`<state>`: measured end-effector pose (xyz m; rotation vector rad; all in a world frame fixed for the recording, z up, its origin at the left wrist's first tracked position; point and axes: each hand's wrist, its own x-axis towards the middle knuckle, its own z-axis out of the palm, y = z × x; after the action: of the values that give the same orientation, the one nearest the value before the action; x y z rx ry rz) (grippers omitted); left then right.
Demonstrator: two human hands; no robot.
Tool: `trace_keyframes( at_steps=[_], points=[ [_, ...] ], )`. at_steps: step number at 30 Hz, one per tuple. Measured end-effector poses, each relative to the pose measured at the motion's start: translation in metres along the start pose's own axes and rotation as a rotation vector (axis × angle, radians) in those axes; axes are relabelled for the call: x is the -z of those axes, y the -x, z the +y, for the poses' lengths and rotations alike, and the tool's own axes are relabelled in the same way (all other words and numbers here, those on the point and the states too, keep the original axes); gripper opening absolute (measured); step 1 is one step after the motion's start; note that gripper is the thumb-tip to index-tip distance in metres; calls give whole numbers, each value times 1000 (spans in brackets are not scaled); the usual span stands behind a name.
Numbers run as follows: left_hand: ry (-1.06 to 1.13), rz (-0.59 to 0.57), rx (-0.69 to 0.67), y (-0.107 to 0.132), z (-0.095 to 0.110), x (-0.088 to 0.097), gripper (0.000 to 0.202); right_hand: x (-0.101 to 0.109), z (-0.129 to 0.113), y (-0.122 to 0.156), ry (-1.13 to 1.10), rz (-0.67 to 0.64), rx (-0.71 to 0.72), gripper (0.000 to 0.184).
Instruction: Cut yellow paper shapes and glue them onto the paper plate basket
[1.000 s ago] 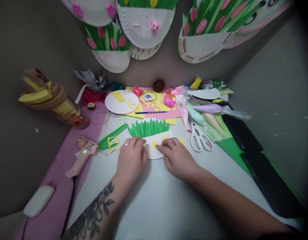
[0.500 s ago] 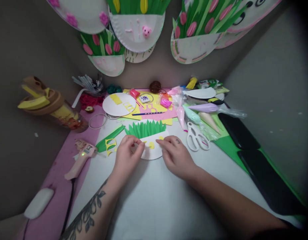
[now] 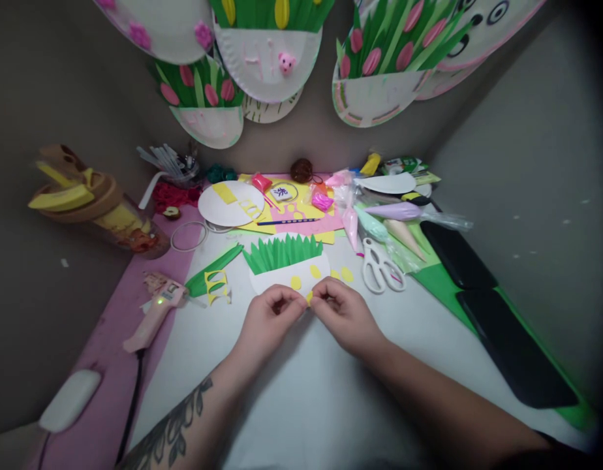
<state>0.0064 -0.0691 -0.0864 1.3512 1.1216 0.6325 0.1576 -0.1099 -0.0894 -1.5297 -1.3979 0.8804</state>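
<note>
Fingertips of my left hand (image 3: 277, 313) and my right hand (image 3: 343, 313) meet in a pinch on a small yellow paper piece (image 3: 309, 298), just over the near edge of the white paper plate (image 3: 267, 282). Both hands are closed on it and partly cover its outline. Green paper grass (image 3: 284, 253) with pointed tips stands along the plate's far side. On the plate's white part lie a yellow oval (image 3: 295, 282) and another yellow oval (image 3: 316, 271). To the right of the plate, beyond my right hand, is a further yellow oval (image 3: 347, 274).
Left of the plate lie a yellow paper offcut (image 3: 216, 287), green paper strips (image 3: 213, 271) and a pink glue gun (image 3: 157, 313) with its light on. White scissors (image 3: 381, 266), piping-style clay bags (image 3: 372, 224) and a black phone-like slab (image 3: 458, 254) lie to the right. Decorated plates (image 3: 267, 59) hang behind.
Both hands have drawn together and nearer to me, off the plate's middle, with the yellow piece now between their fingertips. More of the plate and its ovals shows.
</note>
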Motion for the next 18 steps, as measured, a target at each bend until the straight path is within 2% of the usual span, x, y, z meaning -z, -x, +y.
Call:
trace_keyframes(
  at_steps=[6,14,16,18],
  points=[
    [-226,22,-160,3,6,1,13,3,-1,-1,70,-100,34,12],
    [-249,31,-122,2,7,4,16,-1,-1,0,98,-105,41,13],
    [-296,21,-150,1,7,7,16,0,2,-1,128,-96,86,13],
    [-346,41,-184,-2,6,12,17,2,7,-3,218,-50,196,13]
  ],
)
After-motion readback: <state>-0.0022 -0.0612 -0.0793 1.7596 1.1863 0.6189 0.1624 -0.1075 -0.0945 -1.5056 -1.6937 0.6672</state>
